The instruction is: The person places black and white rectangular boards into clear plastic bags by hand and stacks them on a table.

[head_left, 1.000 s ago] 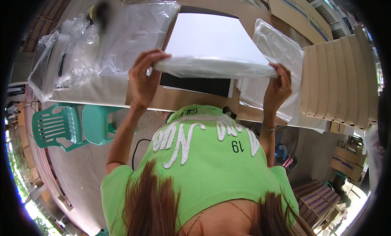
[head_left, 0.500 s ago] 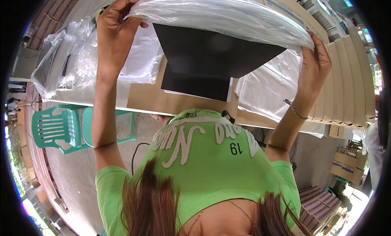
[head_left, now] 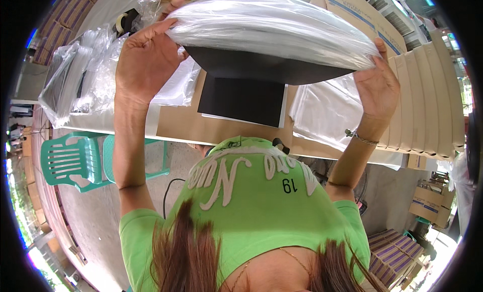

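Observation:
A wide, crinkled clear plastic bag [head_left: 271,27] stretches between my hands above the table. My left hand [head_left: 143,65] pinches its left end, and my right hand [head_left: 376,88] grips the right end. Projecting from the plastic toward me is a stiff black sheet [head_left: 261,66]; how far it reaches inside is hidden. Below it, another black sheet [head_left: 241,101] rests on white sheets on brown cardboard [head_left: 176,122].
Loose clear plastic sleeves [head_left: 83,75] are heaped at the left, beside a tape roll [head_left: 121,24]. Flat plastic [head_left: 322,111] lies right of the black sheet. Folded cardboard [head_left: 427,95] lines the right side. A green chair [head_left: 70,158] stands left below the table.
Less of the raised black sheet shows below the plastic, while more of the lower one is uncovered. My right hand has moved slightly down and inward; the left has also come down a little.

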`<act>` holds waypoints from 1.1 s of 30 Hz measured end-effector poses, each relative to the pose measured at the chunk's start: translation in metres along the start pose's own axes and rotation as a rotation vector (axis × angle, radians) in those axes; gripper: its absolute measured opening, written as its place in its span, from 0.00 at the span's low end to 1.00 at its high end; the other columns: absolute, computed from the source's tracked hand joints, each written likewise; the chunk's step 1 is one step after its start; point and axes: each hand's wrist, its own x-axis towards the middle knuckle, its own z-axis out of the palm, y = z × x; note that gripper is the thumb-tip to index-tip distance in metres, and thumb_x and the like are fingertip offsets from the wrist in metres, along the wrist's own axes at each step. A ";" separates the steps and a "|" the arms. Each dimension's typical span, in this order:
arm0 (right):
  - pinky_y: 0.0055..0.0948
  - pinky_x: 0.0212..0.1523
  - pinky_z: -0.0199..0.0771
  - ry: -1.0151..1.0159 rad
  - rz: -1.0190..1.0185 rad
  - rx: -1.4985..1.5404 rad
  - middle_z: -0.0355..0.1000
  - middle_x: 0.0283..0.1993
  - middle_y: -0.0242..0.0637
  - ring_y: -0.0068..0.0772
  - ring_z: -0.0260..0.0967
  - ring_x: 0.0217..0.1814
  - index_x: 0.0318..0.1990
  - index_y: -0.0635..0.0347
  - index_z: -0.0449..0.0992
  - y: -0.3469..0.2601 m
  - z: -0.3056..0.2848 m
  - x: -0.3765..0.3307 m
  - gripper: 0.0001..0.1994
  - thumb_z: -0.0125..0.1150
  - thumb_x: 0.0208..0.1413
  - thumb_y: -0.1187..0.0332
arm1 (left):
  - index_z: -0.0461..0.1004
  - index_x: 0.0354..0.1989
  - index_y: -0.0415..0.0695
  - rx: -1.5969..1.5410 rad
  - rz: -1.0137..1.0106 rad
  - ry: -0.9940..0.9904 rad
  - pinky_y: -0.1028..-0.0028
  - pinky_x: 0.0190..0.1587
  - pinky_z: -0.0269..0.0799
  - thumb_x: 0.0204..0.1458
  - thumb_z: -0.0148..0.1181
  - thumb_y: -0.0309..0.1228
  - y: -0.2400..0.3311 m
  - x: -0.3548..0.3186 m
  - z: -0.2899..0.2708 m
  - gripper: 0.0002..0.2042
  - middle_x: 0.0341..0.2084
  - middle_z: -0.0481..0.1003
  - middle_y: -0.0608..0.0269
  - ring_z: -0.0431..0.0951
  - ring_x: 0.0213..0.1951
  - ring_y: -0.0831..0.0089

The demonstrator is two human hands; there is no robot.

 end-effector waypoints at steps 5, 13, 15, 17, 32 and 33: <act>0.40 0.60 0.57 0.080 0.171 0.318 0.68 0.48 0.38 0.35 0.63 0.54 0.48 0.66 0.67 0.030 -0.034 -0.001 0.15 0.49 0.52 0.74 | 0.56 0.60 0.31 -0.020 -0.122 -0.074 0.60 0.62 0.48 0.57 0.39 0.29 -0.017 0.007 -0.041 0.23 0.61 0.59 0.61 0.59 0.60 0.67; 0.37 0.50 0.66 0.292 0.308 0.228 0.71 0.34 0.35 0.36 0.68 0.39 0.33 0.59 0.70 0.111 -0.113 -0.040 0.05 0.50 0.53 0.69 | 0.70 0.47 0.52 -0.036 -0.309 0.107 0.63 0.54 0.58 0.57 0.45 0.37 -0.089 0.025 -0.158 0.13 0.43 0.74 0.68 0.69 0.50 0.72; 0.33 0.46 0.69 0.401 0.395 0.236 0.71 0.34 0.35 0.33 0.69 0.38 0.36 0.60 0.70 0.136 -0.135 -0.047 0.05 0.51 0.54 0.71 | 0.70 0.45 0.52 -0.015 -0.315 0.082 0.63 0.51 0.61 0.55 0.48 0.37 -0.109 0.027 -0.195 0.11 0.39 0.76 0.68 0.72 0.46 0.72; 0.29 0.41 0.72 0.437 0.412 0.253 0.71 0.34 0.35 0.31 0.69 0.36 0.39 0.61 0.70 0.153 -0.140 -0.048 0.06 0.51 0.55 0.72 | 0.70 0.43 0.48 -0.044 -0.241 0.160 0.67 0.39 0.72 0.53 0.52 0.29 -0.129 0.029 -0.200 0.09 0.31 0.75 0.64 0.75 0.34 0.72; 0.19 0.31 0.73 0.449 0.655 0.017 0.73 0.33 0.32 0.21 0.71 0.30 0.41 0.57 0.73 0.148 -0.110 -0.117 0.08 0.56 0.53 0.71 | 0.73 0.41 0.44 0.470 -0.187 0.583 0.87 0.28 0.60 0.54 0.47 0.25 -0.171 -0.026 -0.155 0.09 0.28 0.67 0.75 0.63 0.25 0.90; 0.18 0.30 0.73 0.444 0.696 0.048 0.73 0.33 0.32 0.21 0.72 0.30 0.42 0.56 0.73 0.151 -0.113 -0.122 0.09 0.56 0.53 0.72 | 0.73 0.41 0.44 0.487 -0.234 0.583 0.87 0.28 0.60 0.54 0.47 0.25 -0.171 -0.031 -0.160 0.09 0.29 0.67 0.75 0.63 0.25 0.90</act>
